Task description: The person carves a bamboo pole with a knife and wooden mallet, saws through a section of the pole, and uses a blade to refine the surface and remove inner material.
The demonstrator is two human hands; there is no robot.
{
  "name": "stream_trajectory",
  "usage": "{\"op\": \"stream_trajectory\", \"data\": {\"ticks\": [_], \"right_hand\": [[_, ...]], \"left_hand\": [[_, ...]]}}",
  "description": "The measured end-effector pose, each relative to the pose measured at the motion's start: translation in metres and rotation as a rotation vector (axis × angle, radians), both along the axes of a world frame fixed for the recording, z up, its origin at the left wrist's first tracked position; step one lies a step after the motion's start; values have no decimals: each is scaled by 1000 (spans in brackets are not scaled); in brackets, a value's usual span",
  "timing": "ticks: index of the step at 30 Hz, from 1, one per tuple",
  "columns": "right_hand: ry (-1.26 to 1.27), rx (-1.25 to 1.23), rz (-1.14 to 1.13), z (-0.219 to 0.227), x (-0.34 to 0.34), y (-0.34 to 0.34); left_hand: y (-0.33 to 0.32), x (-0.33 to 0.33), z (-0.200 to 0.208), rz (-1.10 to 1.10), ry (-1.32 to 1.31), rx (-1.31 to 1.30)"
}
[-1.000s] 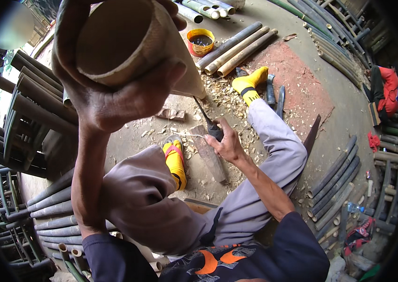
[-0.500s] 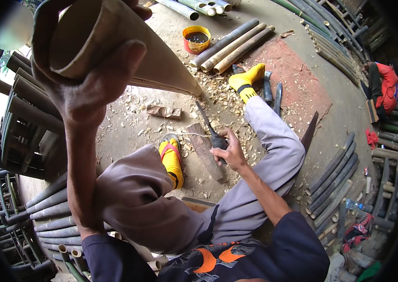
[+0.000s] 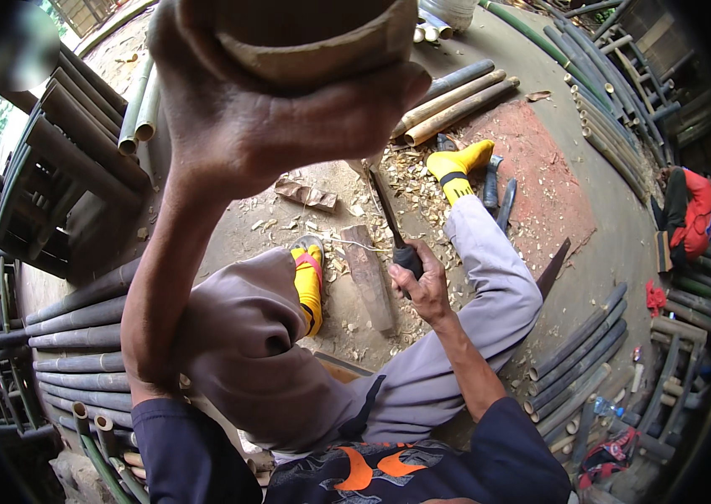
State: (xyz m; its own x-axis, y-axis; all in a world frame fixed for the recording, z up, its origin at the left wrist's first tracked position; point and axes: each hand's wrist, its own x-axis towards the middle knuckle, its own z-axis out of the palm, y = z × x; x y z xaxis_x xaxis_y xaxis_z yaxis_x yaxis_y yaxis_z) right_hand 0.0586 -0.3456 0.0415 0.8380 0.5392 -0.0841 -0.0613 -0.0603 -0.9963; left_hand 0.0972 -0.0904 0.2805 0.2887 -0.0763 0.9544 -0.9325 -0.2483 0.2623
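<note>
Close in front at the top, my left hand (image 3: pixel 263 126) is wrapped round the rim end of a wide bamboo tube (image 3: pixel 322 55). The tube's mouth faces up, and my hand hides most of its length. Lower down, my right hand (image 3: pixel 424 284) grips the black handle of a long, narrow-bladed tool (image 3: pixel 386 210), perhaps a knife or chisel. Its blade points up and away, with the tip close below my left hand. Between my feet lies a flat wooden block (image 3: pixel 368 281). A notched piece of wood (image 3: pixel 306 195) rests beyond it.
Wood chips litter the ground around my yellow-socked feet (image 3: pixel 309 286). Cut bamboo poles (image 3: pixel 460 109) lie ahead, with dark curved lengths (image 3: pixel 578 344) at right. Stacked dark bamboo (image 3: pixel 78 365) stands at left. A saw-like blade (image 3: pixel 553 269) sits beside my right knee. A person in red (image 3: pixel 695 210) is far right.
The bamboo tube has swung right and its mouth has turned, with my left hand still round it. My right hand and the tool have shifted slightly right and down.
</note>
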Motion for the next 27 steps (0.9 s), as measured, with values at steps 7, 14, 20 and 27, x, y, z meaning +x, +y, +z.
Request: {"op": "stream_trajectory", "data": {"ticks": [7, 14, 20, 27], "right_hand": [[40, 48, 3, -1, -3, 15], [-167, -32, -24, -21, 11, 9], [-308, -121, -34, -41, 19, 13], [-273, -114, -11, -16, 29, 45]], "left_hand": [[10, -3, 15, 75, -155, 164], [0, -9, 2, 136, -71, -17], [-1, -40, 7, 215, 222, 86], [4, -41, 7, 136, 256, 64]]}}
